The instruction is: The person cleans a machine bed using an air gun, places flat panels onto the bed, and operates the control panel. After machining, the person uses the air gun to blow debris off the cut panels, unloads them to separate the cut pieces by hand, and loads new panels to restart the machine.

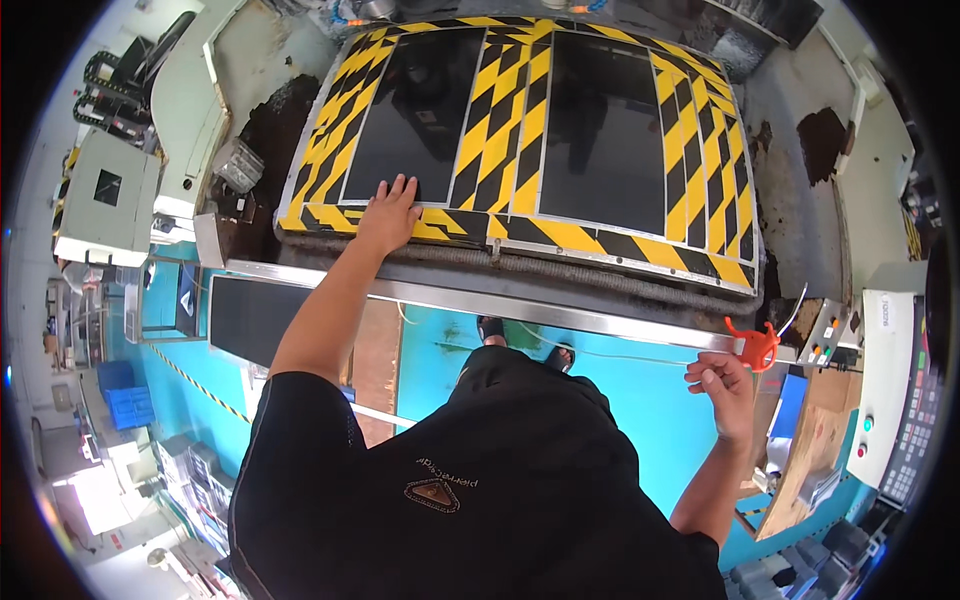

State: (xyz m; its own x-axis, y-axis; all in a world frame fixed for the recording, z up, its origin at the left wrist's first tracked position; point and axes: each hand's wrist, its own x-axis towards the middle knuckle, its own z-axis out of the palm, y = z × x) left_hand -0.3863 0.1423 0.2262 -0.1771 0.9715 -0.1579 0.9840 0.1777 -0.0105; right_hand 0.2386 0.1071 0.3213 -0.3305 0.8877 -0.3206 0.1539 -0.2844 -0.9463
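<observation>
With the whole view taken as a clock face, the broad cover of glossy black panels edged with yellow-and-black striped tape (515, 120) fills twelve o'clock. The person's left hand (390, 220) lies toward ten to eleven o'clock, palm down on the cover's near edge, its fingers slightly spread and reaching onto the left black panel.

The right hand (725, 388) is raised between three and four o'clock, fingers loosely bent and thumb in front of them. Just beside it, toward its one to two o'clock, sits a pronged orange-red piece with a ring-like part (758, 348); whether the hand touches it I cannot tell. A thin whitish cord (620, 356) runs up to the right fingertips from the nine o'clock side, and whether they pinch it is unclear.

A long silver metal rail (560, 321) crosses on the cover's six o'clock side, above the turquoise floor (640, 420). At three o'clock stands a small box with coloured buttons (825, 338), and beyond it a white control panel with dark keys (882, 385). A blue plastic crate (128, 405) sits between eight and nine o'clock.
</observation>
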